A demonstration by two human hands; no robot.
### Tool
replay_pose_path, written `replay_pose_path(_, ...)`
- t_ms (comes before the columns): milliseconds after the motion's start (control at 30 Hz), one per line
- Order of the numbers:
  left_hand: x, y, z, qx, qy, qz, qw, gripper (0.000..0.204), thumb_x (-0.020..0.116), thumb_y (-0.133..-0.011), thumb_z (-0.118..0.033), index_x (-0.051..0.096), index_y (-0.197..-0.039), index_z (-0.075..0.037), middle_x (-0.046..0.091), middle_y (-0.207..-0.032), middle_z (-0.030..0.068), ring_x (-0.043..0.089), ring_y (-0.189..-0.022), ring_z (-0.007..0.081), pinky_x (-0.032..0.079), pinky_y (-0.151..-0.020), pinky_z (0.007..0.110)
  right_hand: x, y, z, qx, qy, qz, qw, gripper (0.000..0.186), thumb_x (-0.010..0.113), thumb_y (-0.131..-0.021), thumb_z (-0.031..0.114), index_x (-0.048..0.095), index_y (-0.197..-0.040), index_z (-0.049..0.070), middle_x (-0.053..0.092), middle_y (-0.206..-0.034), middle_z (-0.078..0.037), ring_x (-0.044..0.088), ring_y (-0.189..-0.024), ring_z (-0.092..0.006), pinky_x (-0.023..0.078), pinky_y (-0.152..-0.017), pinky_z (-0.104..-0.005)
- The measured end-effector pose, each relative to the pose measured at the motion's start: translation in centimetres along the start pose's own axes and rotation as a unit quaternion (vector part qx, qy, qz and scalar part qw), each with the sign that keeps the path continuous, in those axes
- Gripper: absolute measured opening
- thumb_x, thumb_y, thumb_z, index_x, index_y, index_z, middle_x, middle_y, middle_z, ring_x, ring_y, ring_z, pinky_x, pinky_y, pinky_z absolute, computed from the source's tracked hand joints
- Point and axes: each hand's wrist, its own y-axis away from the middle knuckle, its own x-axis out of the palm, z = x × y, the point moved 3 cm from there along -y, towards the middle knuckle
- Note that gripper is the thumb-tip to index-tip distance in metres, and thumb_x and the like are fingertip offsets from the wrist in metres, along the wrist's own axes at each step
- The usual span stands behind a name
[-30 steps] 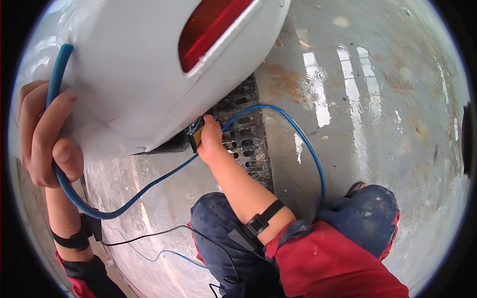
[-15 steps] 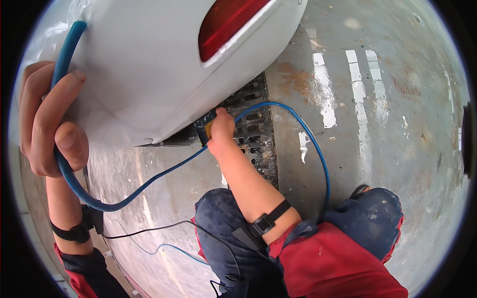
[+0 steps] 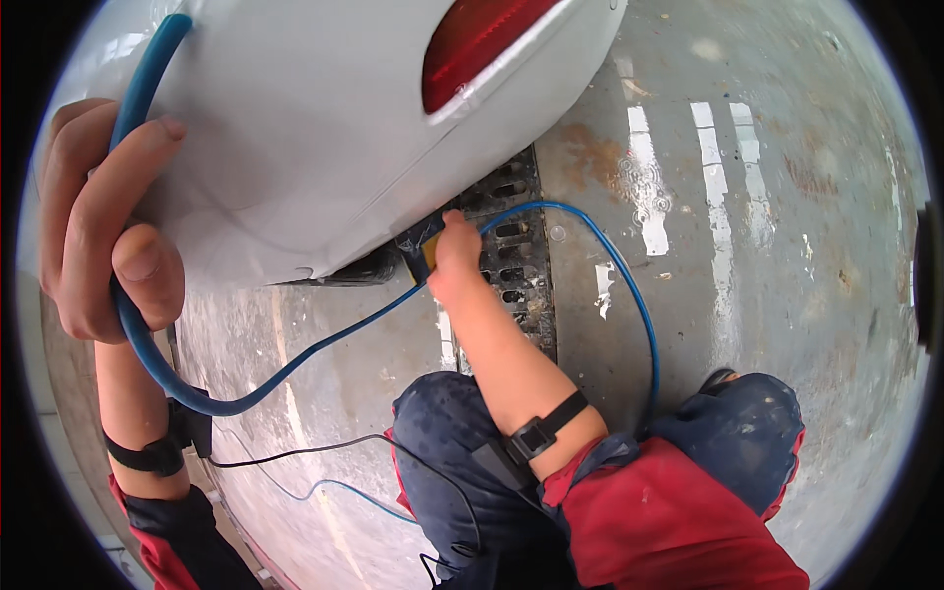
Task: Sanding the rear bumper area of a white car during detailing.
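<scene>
My left hand, raised at the far left, has its fingers wrapped round a blue hose. The hose's upper end points up beside the white car's rear bumper. From that hand it hangs in a loop, passes under my right hand and curves over the floor towards my knees. My right hand is closed on a black and yellow block, whose exact kind is unclear, close to the bumper's lower edge. Its far side is partly hidden by the fingers.
A red tail light sits in the car body above. Under the bumper's edge runs a dark slotted drain grate. Wet grey floor spreads to the right. A thin black cable hangs between my left arm and lap.
The car, its tail light and my right hand with the block now appear slightly farther right in view. Both hands keep their holds.
</scene>
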Motion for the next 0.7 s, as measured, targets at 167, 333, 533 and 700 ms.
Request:
replay_pose_path(167,0.0,-0.2,-0.3,0.015,-0.026,-0.008,1.0,0.057,0.044,-0.115,-0.045,0.069,-0.114,0.006,0.069,-0.094,0.022,0.069,-0.084,0.035,0.057,-0.071,0.038,0.1,0.8,0.5,-0.031,0.141,-0.038,0.989,0.032,0.046,-0.108,0.025,0.063,-0.124,0.003,0.072,-0.12,-0.011,0.073,-0.105,-0.0272,0.06,-0.089,-0.0425)
replay_pose_path(333,0.0,-0.4,-0.5,0.004,0.007,-0.007,1.0,0.056,0.045,-0.115,-0.043,0.068,-0.113,0.007,0.068,-0.092,0.0212,0.066,-0.081,0.0341,0.054,-0.068,0.039,0.5,1.1,0.4,0.006,0.047,0.003,0.999,0.036,0.048,-0.108,0.027,0.061,-0.131,0.002,0.069,-0.13,-0.012,0.069,-0.115,-0.0265,0.057,-0.097,-0.0413)
replay_pose_path(533,0.2,-0.1,-0.5,-0.011,0.018,-0.008,1.0,0.052,0.046,-0.115,-0.04,0.068,-0.113,0.007,0.067,-0.091,0.0217,0.066,-0.08,0.0338,0.054,-0.067,0.039,0.9,1.2,0.6,0.009,-0.024,0.003,1.0,0.029,0.046,-0.109,0.026,0.064,-0.123,0.007,0.071,-0.122,-0.01,0.071,-0.112,-0.0266,0.058,-0.097,-0.0441)
replay_pose_path(700,-0.2,1.0,0.3,-0.005,0.041,-0.044,0.998,0.047,0.049,-0.114,-0.034,0.069,-0.106,0.008,0.065,-0.089,0.0216,0.062,-0.077,0.0341,0.051,-0.065,0.041,0.9,0.2,-0.1,0.015,-0.018,0.021,1.0,0.032,0.044,-0.11,0.026,0.063,-0.126,0.005,0.071,-0.126,-0.011,0.071,-0.115,-0.0276,0.058,-0.1,-0.0448)
